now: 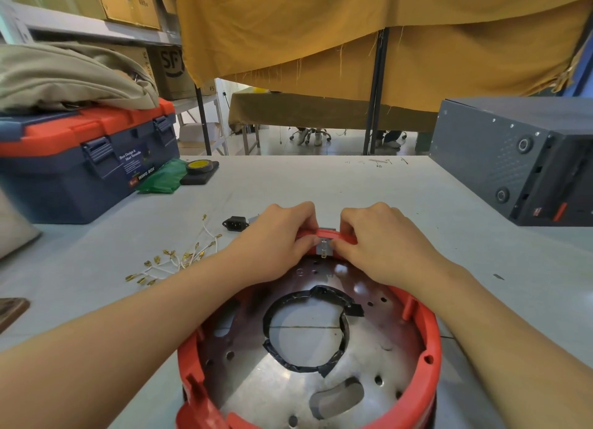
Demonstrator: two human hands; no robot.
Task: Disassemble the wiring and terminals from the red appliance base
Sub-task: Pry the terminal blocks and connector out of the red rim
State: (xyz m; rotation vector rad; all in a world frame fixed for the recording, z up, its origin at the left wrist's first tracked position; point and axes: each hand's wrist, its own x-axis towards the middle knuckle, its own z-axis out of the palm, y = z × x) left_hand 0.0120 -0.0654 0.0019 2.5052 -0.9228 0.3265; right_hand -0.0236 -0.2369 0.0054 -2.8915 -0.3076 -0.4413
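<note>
The red appliance base (430, 342) lies on the table near me, a shiny metal plate with a round hole inside it. On its far rim sits a small metal terminal part (323, 248). My left hand (276, 239) and my right hand (382, 242) both curl over that far rim, their fingertips pinching the terminal part from either side. Left of the base lie loose white wires with brass terminals (175, 262) and a black power socket (236, 223).
A blue and red toolbox (80, 165) with a beige cloth on top stands at the left. A tape roll (200, 167) and a green bag (160, 178) lie beside it. A dark grey box (513, 159) occupies the right. A brown object (11, 310) sits at the left edge.
</note>
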